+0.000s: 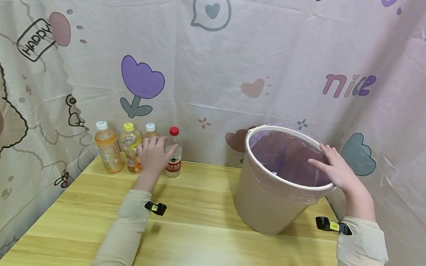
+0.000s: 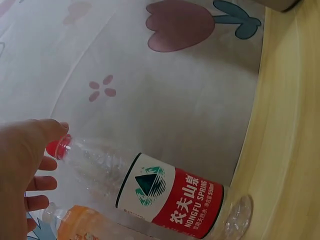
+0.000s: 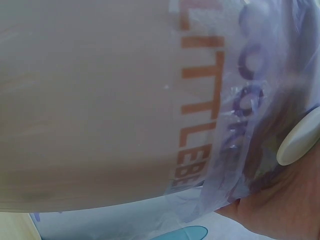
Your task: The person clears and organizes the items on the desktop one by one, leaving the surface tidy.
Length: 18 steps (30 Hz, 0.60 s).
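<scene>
My left hand [image 1: 154, 152] is at the row of bottles, its fingers spread. In the left wrist view, the thumb is close to the red cap of a clear water bottle [image 2: 172, 195] with a red and white label; I cannot tell whether they touch. A white-capped bottle [image 1: 150, 127] is partly hidden behind this hand. My right hand [image 1: 338, 170] rests on the rim of a beige trash bin [image 1: 267, 203], its thumb extended over the opening. In the right wrist view, the bin's wall and a purple translucent liner [image 3: 235, 120] fill most of the picture.
To the left stand an orange-tinted bottle with a white cap [image 1: 108, 150] and a yellow-capped bottle [image 1: 131, 149]. All stand on a wooden table [image 1: 194, 243]. A printed cloth [image 1: 208, 69] hangs behind the table and along its sides.
</scene>
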Available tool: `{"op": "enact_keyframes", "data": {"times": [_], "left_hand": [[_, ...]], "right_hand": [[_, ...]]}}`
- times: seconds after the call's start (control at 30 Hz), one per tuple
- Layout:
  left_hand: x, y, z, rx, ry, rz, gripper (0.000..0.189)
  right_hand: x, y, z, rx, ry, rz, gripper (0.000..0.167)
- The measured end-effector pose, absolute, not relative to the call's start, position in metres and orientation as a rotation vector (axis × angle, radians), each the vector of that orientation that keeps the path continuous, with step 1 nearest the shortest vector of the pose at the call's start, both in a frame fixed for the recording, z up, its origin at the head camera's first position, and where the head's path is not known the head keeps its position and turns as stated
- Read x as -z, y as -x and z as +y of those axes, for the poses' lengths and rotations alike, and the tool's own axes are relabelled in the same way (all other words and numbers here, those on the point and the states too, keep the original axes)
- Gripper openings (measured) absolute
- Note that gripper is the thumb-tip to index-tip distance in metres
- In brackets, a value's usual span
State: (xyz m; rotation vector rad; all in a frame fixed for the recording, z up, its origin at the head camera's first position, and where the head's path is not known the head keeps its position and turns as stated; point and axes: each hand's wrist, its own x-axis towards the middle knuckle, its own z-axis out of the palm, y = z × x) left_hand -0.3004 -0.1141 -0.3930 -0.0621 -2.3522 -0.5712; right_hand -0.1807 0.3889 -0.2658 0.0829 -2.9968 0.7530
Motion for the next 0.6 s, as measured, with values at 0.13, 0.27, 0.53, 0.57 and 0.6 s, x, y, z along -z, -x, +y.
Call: {"op": "enact_keyframes", "data": {"times": [0.13,0.27,0.53,0.57,0.6], "left_hand": [[0.393,0.306,-0.115,0.548,0.030,-2.405,0.058],[0.393,0.312,-0.115,0.521,0.007,-2.445,0.063],[0.392,0.321,-0.112,0.479,-0.034,-2.497,0.069],[0.392,0.322,-0.111,0.476,-0.039,-2.501,0.069],[0.392,0.323,-0.111,0.474,-0.042,-2.504,0.070]], "right_hand": [[0.266,0.181,0.388,-0.753,-0.080,-2.998,0.084],[0.266,0.181,0.388,-0.757,-0.078,-2.997,0.083],[0.265,0.181,0.387,-0.758,-0.080,-2.992,0.083],[0.265,0.181,0.387,-0.758,-0.079,-2.993,0.083],[0.265,0.181,0.387,-0.759,-0.079,-2.992,0.083]]}}
